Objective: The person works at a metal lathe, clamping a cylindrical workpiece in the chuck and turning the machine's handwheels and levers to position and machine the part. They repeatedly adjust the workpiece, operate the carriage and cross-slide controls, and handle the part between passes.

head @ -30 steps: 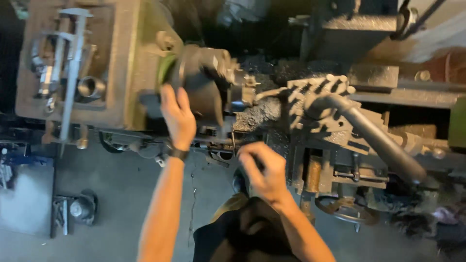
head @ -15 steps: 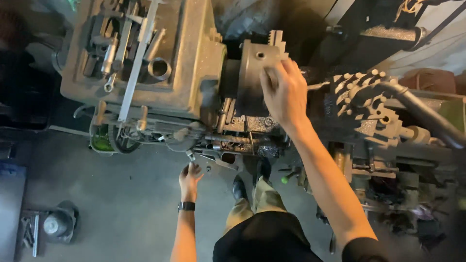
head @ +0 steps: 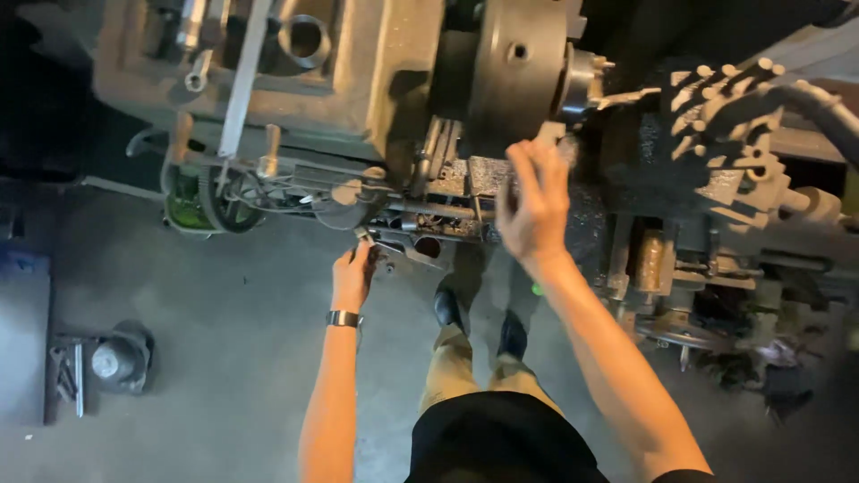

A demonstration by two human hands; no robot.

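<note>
While both arms reach to the lathe [head: 358, 98]:
Left hand [head: 352, 273]: fingers clamped on front-edge lever [head: 369, 240].
Right hand [head: 535, 206]: fingers apart, just below chuck [head: 517, 63].

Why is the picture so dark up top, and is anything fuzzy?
In the head view, light falls on the grey floor while the lathe sits in shadow; the right hand looks slightly motion-blurred, the left hand sharper.
</note>
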